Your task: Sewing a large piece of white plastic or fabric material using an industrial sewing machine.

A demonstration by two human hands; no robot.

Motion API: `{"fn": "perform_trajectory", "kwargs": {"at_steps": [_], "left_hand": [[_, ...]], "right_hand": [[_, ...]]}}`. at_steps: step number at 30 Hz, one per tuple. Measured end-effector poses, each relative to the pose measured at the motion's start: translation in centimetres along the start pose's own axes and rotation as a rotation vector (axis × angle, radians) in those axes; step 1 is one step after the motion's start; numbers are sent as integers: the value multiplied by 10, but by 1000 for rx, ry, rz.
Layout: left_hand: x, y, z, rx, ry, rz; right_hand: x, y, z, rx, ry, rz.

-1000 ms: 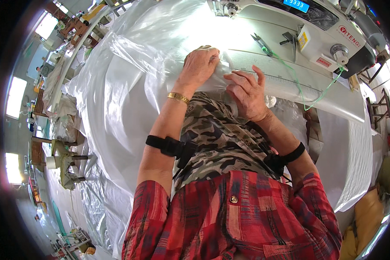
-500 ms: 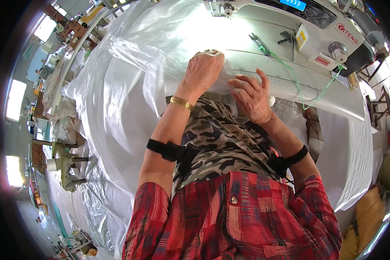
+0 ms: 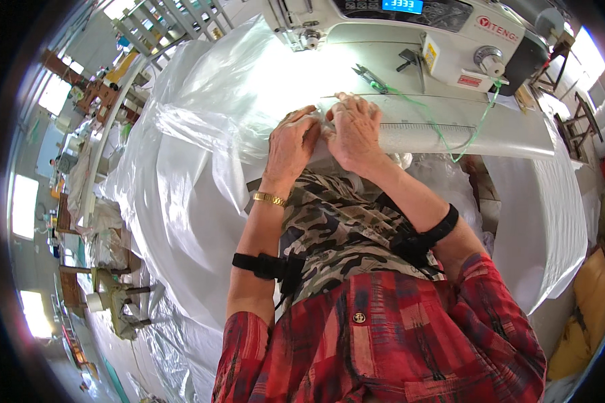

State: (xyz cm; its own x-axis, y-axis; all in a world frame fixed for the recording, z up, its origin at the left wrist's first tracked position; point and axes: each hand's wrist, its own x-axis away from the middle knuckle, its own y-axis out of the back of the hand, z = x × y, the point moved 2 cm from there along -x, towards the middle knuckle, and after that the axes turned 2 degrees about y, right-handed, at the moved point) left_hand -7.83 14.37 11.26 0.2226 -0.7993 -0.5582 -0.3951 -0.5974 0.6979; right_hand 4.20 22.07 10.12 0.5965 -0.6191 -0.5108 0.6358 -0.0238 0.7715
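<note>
Both my hands are close together at the front edge of the sewing table, below the bright lamp spot. My left hand [image 3: 292, 144] has its fingers bent and pressed together on the edge of a thin, translucent white plastic sheet [image 3: 191, 114]. Beside it my right hand [image 3: 355, 131] pinches the same sheet, thumb toward the left hand. The fingertips and the bit of sheet between them are partly hidden and washed out by glare. From there the sheet spreads left and hangs down over the table edge.
A white sewing machine [image 3: 444, 57] with a lit display stands behind my hands. Thread snips [image 3: 371, 79] and a small black-handled tool [image 3: 407, 60] lie before it. Green thread [image 3: 427, 114] loops from the snips to the handwheel. A ruler scale [image 3: 427, 126] runs along the table's front.
My right hand has moved left and closed on the sheet beside the left hand. My left hand has come slightly down and left. The whole view has shifted.
</note>
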Motion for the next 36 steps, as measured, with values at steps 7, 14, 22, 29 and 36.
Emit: {"fn": "perform_trajectory", "kwargs": {"at_steps": [7, 14, 22, 29, 36], "left_hand": [[4, 2, 5, 37, -24, 48], [7, 3, 4, 90, -43, 46], [12, 3, 4, 27, -158, 49], [15, 2, 8, -45, -177, 49], [21, 5, 4, -98, -209, 0]], "right_hand": [[3, -6, 2, 55, 21, -17], [10, -1, 1, -130, 26, -1], [20, 17, 13, -61, 45, 85], [27, 23, 22, 0, 155, 35], [35, 22, 28, 79, 278, -80]]}}
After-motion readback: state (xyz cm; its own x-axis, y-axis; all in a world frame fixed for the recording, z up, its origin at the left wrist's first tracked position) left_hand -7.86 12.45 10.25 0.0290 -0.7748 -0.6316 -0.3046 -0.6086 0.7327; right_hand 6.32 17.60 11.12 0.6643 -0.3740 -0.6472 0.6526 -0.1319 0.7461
